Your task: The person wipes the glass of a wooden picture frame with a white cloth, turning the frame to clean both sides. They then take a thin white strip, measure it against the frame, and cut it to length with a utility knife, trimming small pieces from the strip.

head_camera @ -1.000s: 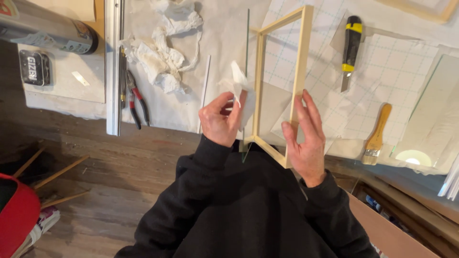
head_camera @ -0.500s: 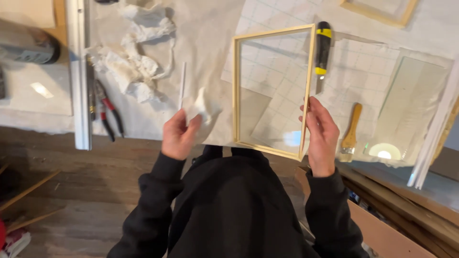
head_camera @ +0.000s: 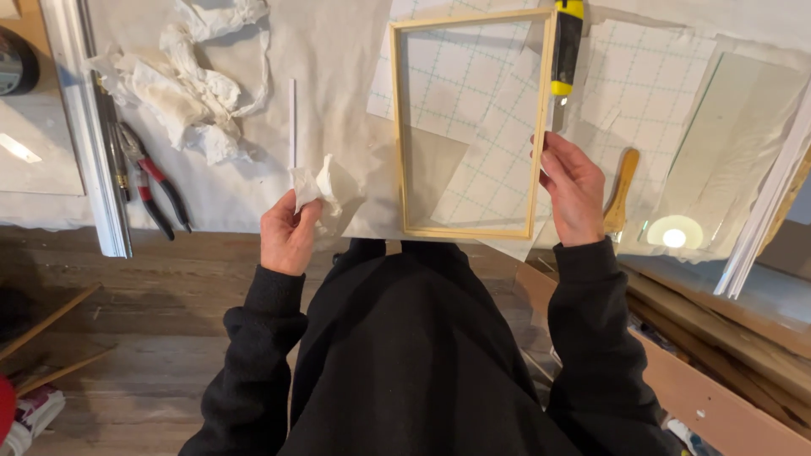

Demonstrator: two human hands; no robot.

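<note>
A light wooden picture frame [head_camera: 395, 127] lies flat on the paper-covered table, near its front edge. My right hand [head_camera: 574, 187] grips the frame's right rail near the lower corner. My left hand [head_camera: 287, 232] holds a crumpled white tissue [head_camera: 311, 186] just left of the frame, apart from it. Gridded backing sheets [head_camera: 473, 84] show through the frame's opening.
A yellow-and-black handled tool [head_camera: 566, 46] lies at the frame's top right. A wooden-handled brush [head_camera: 621, 190] sits right of my right hand. Crumpled white rags [head_camera: 190, 89], red-handled pliers [head_camera: 152, 181], a thin white stick [head_camera: 292, 122] and white moulding [head_camera: 84, 135] lie to the left.
The frame has gone from tilted to lying square in front of me. My right hand has closed on its right rail; my left hand with the tissue has moved away to the left.
</note>
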